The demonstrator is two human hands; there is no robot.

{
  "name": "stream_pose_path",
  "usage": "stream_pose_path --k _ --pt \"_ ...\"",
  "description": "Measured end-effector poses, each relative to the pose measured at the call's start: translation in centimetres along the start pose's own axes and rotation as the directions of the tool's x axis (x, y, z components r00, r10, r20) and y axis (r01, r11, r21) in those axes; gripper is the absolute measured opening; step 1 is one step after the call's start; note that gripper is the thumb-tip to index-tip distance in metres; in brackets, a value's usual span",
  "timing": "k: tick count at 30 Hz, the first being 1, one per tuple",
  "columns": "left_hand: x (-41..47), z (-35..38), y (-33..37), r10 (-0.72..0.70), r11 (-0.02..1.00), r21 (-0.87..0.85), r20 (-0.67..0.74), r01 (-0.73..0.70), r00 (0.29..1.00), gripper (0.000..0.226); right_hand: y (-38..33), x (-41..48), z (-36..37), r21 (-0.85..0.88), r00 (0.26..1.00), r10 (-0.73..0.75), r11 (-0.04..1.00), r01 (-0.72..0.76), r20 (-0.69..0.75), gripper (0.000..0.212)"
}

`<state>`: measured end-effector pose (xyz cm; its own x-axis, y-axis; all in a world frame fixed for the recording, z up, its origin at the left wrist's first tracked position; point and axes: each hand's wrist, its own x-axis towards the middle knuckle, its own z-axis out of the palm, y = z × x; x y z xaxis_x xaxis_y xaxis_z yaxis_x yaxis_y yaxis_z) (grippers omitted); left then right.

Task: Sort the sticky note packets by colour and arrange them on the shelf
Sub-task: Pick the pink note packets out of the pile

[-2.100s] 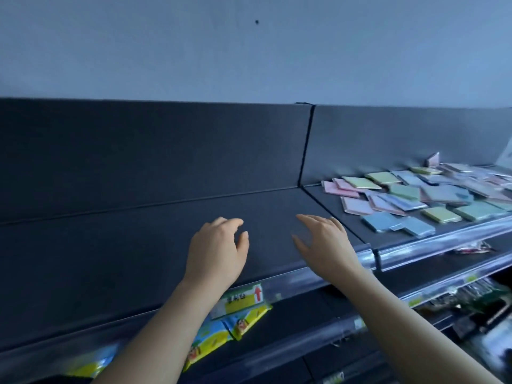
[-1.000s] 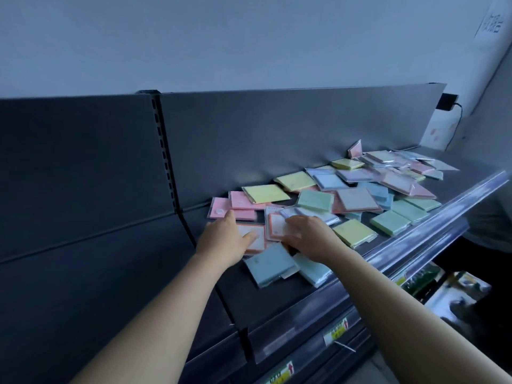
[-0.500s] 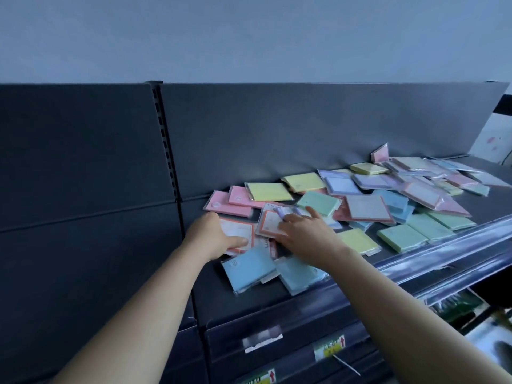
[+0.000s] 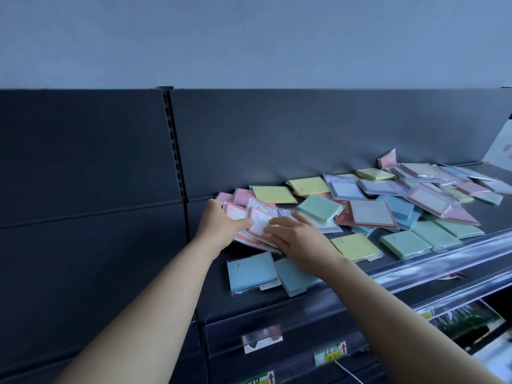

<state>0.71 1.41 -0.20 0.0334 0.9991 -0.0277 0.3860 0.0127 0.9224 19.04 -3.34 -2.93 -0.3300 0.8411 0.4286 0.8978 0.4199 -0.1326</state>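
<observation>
Front edge: a clear rail (image 4: 443,268) runs along the front of the shelf (image 4: 214,284); 2 blue packets (image 4: 252,271) lie just behind it, near the shelf's left end.
Open room: a bare dark strip at the shelf's left end, beside the slotted upright (image 4: 173,139).
Surface: sticky note packets (image 4: 374,214) in yellow, green, blue, pink and lilac, heaped unsorted and overlapping from left of middle to the right end; 1 pink packet (image 4: 388,159) leans on the back panel (image 4: 277,134).
Room: grey wall (image 4: 249,37) above; price tags (image 4: 329,353) on the lower shelf edges.
Left hand (image 4: 219,225): grasping a stack of orange-bordered packets (image 4: 257,221) at the heap's left edge, thumb on top.
Right hand (image 4: 299,239): released, fingers laid nearly straight on the same stack.
</observation>
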Motion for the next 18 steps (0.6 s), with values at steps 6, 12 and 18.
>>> stream_pose_path --k 6,12,18 --pt "0.0 -1.0 -0.7 -0.007 0.995 -0.102 -0.031 0.004 0.999 0.073 0.0 0.7 -0.5 0.188 0.945 0.292 0.93 -0.316 0.147 0.037" --pt "-1.1 -3.9 -1.1 -0.021 0.959 -0.282 -0.105 -0.01 0.994 0.059 -2.8 3.6 -0.9 0.518 0.86 0.488 0.702 -0.488 0.15 0.052" --pt "-3.3 -8.1 -1.5 0.039 0.984 -0.157 -0.254 -0.082 0.966 0.027 -7.2 6.4 0.1 0.716 0.869 0.484 0.57 -0.403 0.104 0.03"
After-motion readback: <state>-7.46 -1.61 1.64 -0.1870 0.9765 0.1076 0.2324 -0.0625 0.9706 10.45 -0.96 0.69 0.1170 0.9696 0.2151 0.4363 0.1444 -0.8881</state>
